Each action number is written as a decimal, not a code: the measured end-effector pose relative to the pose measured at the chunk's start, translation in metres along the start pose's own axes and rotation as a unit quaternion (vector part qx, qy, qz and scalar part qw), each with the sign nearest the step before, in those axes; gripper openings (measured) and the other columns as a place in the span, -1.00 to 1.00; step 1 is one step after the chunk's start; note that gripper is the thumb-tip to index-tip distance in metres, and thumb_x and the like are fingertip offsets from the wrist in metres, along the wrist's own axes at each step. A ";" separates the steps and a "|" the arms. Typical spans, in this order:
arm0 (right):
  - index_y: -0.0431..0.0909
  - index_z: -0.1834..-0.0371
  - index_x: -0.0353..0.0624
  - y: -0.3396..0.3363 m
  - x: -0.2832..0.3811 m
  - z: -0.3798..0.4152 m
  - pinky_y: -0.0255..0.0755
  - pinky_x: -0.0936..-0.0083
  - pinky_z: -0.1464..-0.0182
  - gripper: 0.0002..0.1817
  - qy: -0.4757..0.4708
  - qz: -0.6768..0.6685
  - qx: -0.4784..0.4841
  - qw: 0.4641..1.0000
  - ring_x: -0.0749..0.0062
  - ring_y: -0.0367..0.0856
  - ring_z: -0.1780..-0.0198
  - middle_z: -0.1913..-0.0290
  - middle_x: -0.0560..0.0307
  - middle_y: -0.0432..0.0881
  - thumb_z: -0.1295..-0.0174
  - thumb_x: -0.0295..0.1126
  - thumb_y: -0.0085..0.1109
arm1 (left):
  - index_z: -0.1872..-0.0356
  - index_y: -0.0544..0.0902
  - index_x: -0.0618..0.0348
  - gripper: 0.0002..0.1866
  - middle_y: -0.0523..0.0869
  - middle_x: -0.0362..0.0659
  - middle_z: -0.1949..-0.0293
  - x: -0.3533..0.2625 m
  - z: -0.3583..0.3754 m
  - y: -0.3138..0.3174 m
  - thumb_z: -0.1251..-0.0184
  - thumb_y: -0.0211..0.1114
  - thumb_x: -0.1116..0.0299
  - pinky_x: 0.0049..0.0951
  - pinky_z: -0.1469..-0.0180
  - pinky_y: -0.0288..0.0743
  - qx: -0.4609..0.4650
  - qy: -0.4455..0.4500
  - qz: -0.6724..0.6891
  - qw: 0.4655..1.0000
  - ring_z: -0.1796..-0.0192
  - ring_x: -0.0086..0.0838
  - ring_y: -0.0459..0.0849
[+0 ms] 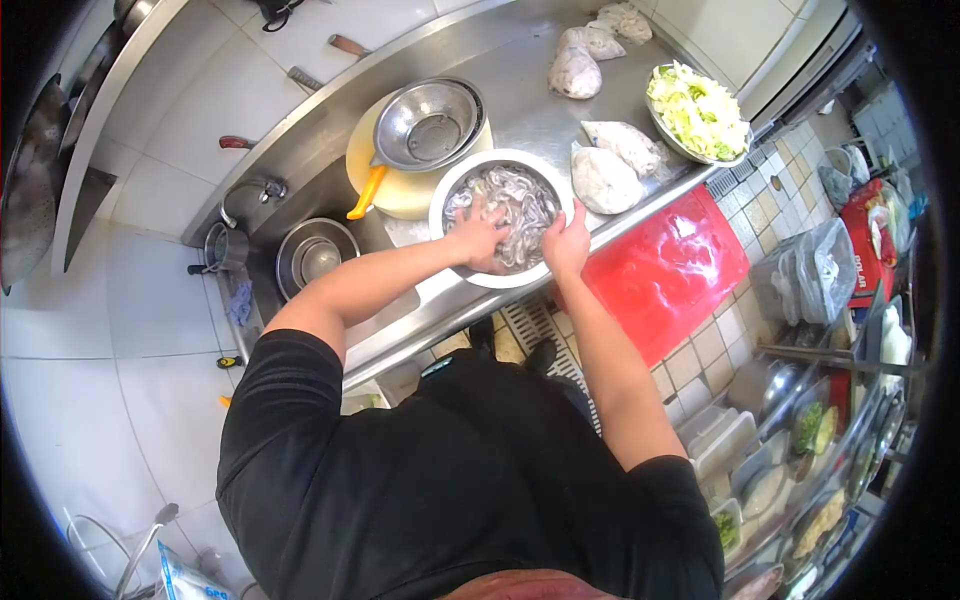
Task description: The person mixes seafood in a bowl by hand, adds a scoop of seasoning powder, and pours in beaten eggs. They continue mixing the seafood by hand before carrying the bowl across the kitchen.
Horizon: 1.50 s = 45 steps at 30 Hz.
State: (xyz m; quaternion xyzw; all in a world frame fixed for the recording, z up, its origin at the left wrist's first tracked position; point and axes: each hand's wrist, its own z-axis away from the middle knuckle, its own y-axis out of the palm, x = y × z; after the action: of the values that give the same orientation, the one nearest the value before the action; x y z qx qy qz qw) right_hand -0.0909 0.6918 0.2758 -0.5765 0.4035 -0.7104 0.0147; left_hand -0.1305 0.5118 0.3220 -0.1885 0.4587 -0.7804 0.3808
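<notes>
A white-rimmed round bowl (437, 207) stands on the steel counter near its front edge. It holds grey and white strips (522, 205) in liquid. My left hand (480, 235) is inside the bowl at its left side, fingers apart among the strips. At the bowl's right side, my right hand (567, 243) grips the rim. Behind and left of the bowl, a metal strainer with an orange handle (428, 125) rests above a yellowish round board (362, 150).
Filled plastic bags (606, 180) lie right of the bowl, beside a bowl of chopped greens (697, 112). More bags (575, 70) sit at the back. A sink with a metal bowl (318, 257) and tap (262, 190) is left. A red lid-like surface (665, 270) is right, below the counter.
</notes>
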 end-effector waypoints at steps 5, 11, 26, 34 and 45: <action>0.39 -0.34 -0.07 0.004 -0.004 -0.001 0.46 -0.08 -0.01 -0.54 -0.006 0.006 -0.002 1.000 -0.36 0.64 0.05 0.13 -0.40 0.68 -0.39 -0.26 0.03 | -0.28 0.53 0.19 -0.33 0.57 0.06 -0.31 0.022 -0.081 0.053 -0.07 0.41 0.23 0.06 -0.14 0.57 -0.040 -0.066 -0.013 0.997 -0.30 0.07 0.57; 0.38 -0.33 -0.16 0.003 -0.003 -0.001 0.43 -0.08 -0.05 -0.53 -0.011 0.014 -0.003 1.000 -0.36 0.62 0.04 0.12 -0.41 0.67 -0.39 -0.27 0.03 | 0.30 0.73 0.36 -0.81 0.74 0.24 0.15 0.037 -0.137 0.105 -0.13 0.20 0.51 -0.07 -0.04 0.61 -0.213 -0.160 0.282 0.922 0.03 0.05 0.74; 0.39 -0.32 -0.13 -0.002 0.004 0.000 0.46 -0.08 -0.01 -0.54 -0.009 0.003 -0.006 1.000 -0.37 0.64 0.08 0.18 -0.41 0.68 -0.38 -0.27 0.04 | -0.28 0.51 -0.10 -0.24 0.41 0.11 -0.39 0.011 -0.003 -0.076 0.07 0.56 0.16 0.01 -0.14 0.57 -0.027 0.174 -0.054 0.983 -0.30 0.13 0.51; 0.38 -0.33 -0.14 0.001 0.003 0.000 0.45 -0.10 -0.03 -0.53 -0.003 0.020 -0.011 1.000 -0.40 0.61 0.04 0.11 -0.43 0.67 -0.39 -0.25 0.03 | -0.50 0.32 -0.39 0.17 0.04 -0.03 -0.61 -0.013 -0.089 0.002 0.34 0.72 0.25 -0.01 -0.46 0.34 -0.004 0.094 -0.061 0.994 -0.57 0.03 0.17; 0.43 -0.30 -0.05 0.000 0.006 0.001 0.47 -0.05 -0.03 -0.57 0.028 0.036 -0.010 0.999 -0.34 0.64 0.03 0.10 -0.35 0.70 -0.39 -0.22 0.04 | -0.15 0.70 0.13 -0.44 0.63 -0.05 -0.28 0.027 -0.164 0.053 -0.35 0.11 -0.06 -0.10 -0.29 0.47 0.115 -0.032 0.159 0.980 -0.26 -0.14 0.64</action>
State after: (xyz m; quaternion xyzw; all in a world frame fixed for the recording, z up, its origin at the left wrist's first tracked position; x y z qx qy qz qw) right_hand -0.0920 0.6882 0.2803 -0.5417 0.4317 -0.7209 0.0234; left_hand -0.2309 0.5702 0.1920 -0.0937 0.3777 -0.7510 0.5335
